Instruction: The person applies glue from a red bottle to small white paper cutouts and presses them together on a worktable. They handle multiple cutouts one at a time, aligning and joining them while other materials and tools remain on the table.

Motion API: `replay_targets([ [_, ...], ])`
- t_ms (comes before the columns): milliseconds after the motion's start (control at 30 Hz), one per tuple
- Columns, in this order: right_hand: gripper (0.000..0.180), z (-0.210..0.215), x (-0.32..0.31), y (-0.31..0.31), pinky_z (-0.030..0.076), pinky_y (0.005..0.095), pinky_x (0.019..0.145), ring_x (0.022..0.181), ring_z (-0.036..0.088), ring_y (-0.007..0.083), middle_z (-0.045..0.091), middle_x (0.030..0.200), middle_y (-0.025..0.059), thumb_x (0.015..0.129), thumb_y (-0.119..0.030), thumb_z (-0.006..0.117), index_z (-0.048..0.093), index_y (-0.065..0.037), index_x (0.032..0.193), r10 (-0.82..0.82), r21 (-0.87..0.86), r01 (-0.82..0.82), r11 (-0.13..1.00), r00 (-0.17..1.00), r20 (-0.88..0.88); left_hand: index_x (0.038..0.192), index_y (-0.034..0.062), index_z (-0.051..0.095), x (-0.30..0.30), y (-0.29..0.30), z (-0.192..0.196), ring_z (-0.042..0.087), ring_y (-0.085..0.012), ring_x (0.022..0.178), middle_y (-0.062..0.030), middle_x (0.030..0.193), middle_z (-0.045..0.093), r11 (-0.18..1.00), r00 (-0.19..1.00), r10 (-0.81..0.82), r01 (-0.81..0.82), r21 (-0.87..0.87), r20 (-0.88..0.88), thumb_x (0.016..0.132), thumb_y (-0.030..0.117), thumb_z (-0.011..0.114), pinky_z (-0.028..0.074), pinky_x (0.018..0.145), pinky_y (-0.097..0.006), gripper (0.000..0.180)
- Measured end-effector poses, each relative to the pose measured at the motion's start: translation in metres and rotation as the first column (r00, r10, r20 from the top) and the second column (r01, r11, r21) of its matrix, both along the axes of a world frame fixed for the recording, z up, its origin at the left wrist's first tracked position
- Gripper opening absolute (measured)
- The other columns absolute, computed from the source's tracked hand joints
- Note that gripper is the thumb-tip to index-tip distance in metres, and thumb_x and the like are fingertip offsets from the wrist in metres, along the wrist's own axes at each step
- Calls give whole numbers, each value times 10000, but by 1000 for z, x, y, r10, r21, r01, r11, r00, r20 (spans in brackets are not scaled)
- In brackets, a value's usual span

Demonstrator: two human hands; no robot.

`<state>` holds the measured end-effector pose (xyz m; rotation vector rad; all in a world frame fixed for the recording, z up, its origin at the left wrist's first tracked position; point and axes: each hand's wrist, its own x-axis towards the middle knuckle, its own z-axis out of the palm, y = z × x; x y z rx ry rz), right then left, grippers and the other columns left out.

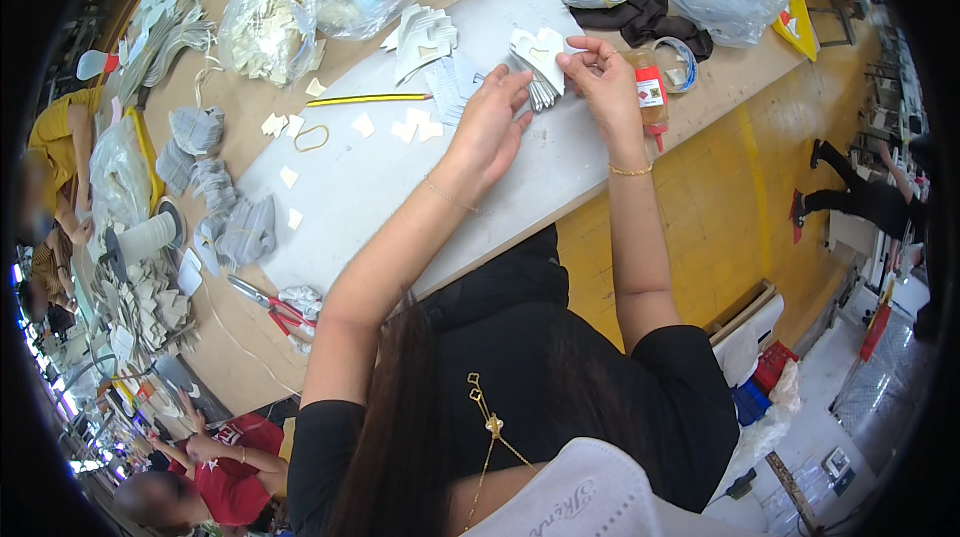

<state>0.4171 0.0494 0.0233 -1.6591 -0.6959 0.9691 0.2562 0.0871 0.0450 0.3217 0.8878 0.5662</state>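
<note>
A fanned stack of white cut pieces [537, 62] lies on the grey board [400, 177] atop the bench [230, 337], its long axis running from lower right up to the left. The right hand [600, 77], arm stretched forward, pinches the stack's top piece with narrow fingers. The left hand [490, 122] rests flat beside it, fingers loosely spread, touching the stack's lower edge.

open stretch of grey board [400, 187] below the left hand [490, 122], scattered white paper bits [405, 127] and yellow pencil [380, 98] to its left, glue bottle [650, 92] crowding the right hand [600, 77], stacked white pieces [535, 62] between both hands, red-handled scissors [272, 309] near the table's front edge
</note>
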Motion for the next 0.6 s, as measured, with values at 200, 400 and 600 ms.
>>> replay_targets([
  [200, 340, 1, 0, -10, 474, 204, 676, 789, 573, 60, 637, 942, 20, 879, -158, 756, 614, -1, 1145, -11, 50, -4, 999, 958, 288, 1548, 4, 166, -15, -22, 7, 407, -230, 1309, -148, 1462, 395, 991, 996, -92, 92, 101, -6, 955, 214, 616, 271, 1139, -392, 773],
  [400, 214, 22, -29, -24, 456, 235, 588, 634, 541, 71, 635, 726, 11, 935, -217, 699, 633, -18, 894, -78, 138, 38, 990, 951, 300, 1438, 22, 435, -69, -60, 8, 553, -206, 1174, -143, 1350, 545, 831, 937, -308, 350, 433, -167, 964, 161, 616, 415, 1027, -320, 526],
  [600, 170, 31, -89, -13, 476, 308, 604, 640, 602, 205, 675, 791, 109, 901, -172, 698, 692, -3, 901, 285, 68, -417, 906, 722, 630, 1210, 34, 643, -164, -76, -5, 608, -252, 1109, -120, 1191, 641, 587, 725, 136, 490, 644, -675, 918, 114, 634, 480, 932, -343, 303],
])
